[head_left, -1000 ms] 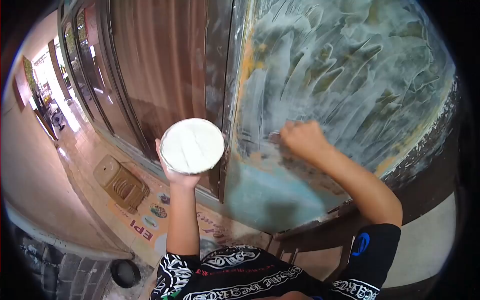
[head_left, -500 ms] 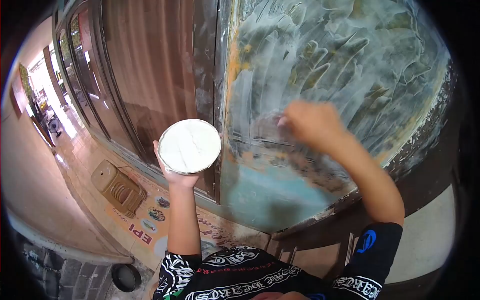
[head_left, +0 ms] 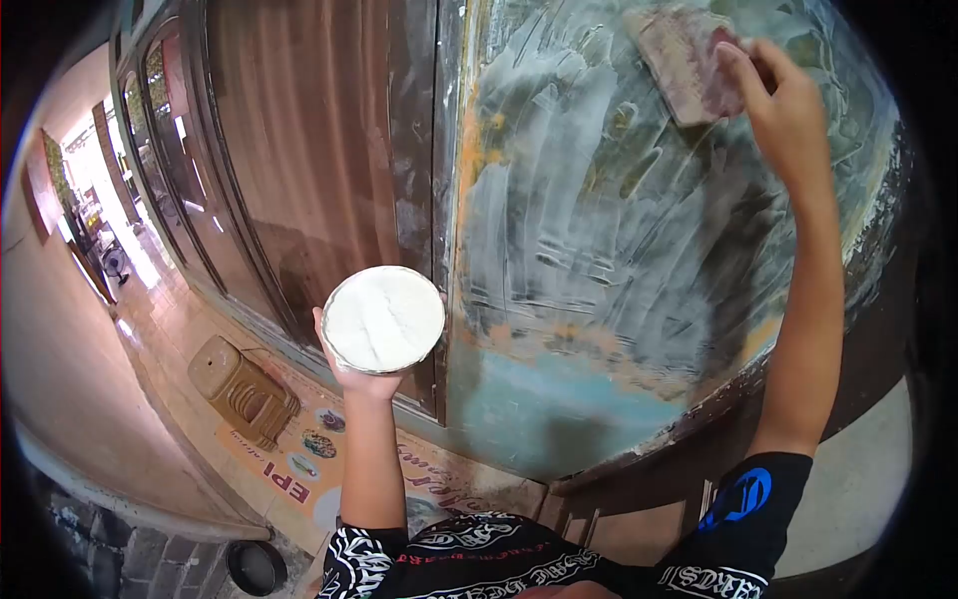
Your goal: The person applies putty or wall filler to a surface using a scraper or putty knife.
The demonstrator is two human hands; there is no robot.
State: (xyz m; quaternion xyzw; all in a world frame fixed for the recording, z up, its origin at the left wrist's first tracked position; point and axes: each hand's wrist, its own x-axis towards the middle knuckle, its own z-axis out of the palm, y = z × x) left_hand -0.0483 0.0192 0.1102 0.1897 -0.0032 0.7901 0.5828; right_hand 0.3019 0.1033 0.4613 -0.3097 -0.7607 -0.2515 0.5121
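My left hand (head_left: 371,384) supports a round, shallow container of white putty (head_left: 384,319) from below, its fingers wrapped partly round the side. At the upper right, my right hand (head_left: 783,105) grips a flat, pinkish-brown rectangular spreader (head_left: 684,70) between thumb and fingers. The spreader lies against or very close to the panel (head_left: 599,190), which is streaked with whitish-grey smears over a dark greenish surface. A turquoise band (head_left: 559,399) runs along the bottom of that panel, with orange-brown patches above it.
Left of the panel stands a brown door with glass (head_left: 299,150). A brown plastic stool (head_left: 239,384) is on the floor beside a printed banner (head_left: 299,459). A black round bowl (head_left: 255,567) sits at the lower left. Further back, a fan (head_left: 115,262) stands by the passage.
My right hand has swept up and to the right across the panel, and the spreader now shows clearly. The putty container sits slightly lower in view.
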